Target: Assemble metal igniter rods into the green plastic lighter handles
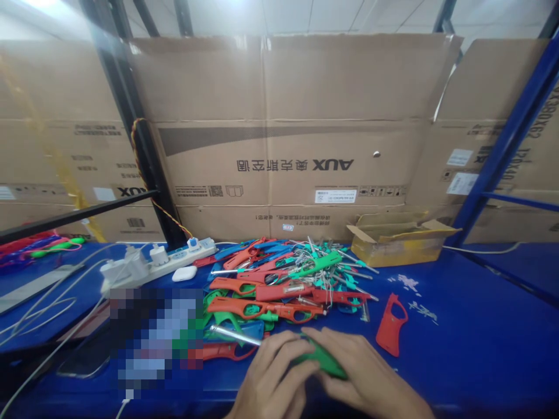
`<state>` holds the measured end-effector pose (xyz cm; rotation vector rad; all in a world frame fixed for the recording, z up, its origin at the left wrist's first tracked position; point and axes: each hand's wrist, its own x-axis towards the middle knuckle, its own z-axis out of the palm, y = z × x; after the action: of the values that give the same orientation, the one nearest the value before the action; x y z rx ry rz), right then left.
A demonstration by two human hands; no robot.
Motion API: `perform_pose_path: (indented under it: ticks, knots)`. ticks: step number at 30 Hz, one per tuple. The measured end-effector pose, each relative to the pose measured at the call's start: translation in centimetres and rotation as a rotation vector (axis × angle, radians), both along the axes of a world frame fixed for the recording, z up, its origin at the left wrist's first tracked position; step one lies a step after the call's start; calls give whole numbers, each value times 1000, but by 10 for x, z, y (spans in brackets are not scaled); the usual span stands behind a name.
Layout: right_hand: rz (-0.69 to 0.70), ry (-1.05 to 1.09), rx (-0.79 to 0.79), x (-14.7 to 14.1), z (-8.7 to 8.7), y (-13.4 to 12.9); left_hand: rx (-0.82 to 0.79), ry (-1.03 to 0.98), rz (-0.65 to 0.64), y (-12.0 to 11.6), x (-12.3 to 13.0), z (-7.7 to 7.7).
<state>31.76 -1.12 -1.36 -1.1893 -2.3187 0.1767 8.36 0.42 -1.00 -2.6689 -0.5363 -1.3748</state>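
Note:
At the front edge of the blue table, my left hand (279, 372) and my right hand (358, 369) are both closed around a green long-barrelled utility lighter (325, 358). Its metal barrel points left, past my left fingers; much of its body is hidden by my hands. Just beyond them lies a heap of lighter parts: orange-red casings (244, 308), a green casing (318, 265) and metal barrels with teal pieces (349, 273). A single red casing half (390, 331) lies apart, to the right of my right hand.
An open cardboard box (395, 250) stands at the back right, near small pale pieces (421, 311). On the left are a power strip (183, 254) with chargers and cables, a white earphone case (184, 273) and a phone (87, 355). Cardboard sheets (288, 87) wall off the back.

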Motion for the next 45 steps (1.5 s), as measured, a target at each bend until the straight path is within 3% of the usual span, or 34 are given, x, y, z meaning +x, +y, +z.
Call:
perform_pose_path:
  ticks: [3, 8, 13, 22, 45]
  knots:
    - [-23, -14, 48, -3, 5, 0, 31, -59, -16, 0, 0, -2]
    - [-63, -46, 73, -8, 19, 3, 10, 90, -24, -3, 1, 1]
    - [-157, -26, 220, -5, 13, 6, 85, 142, 23, -1, 5, -7]
    - [-242, -39, 320, -4, 8, 9, 103, 224, 53, 3, 6, -13]
    - [-294, 201, 267, 1, 2, 12, 100, 221, 80, 4, 7, -15]
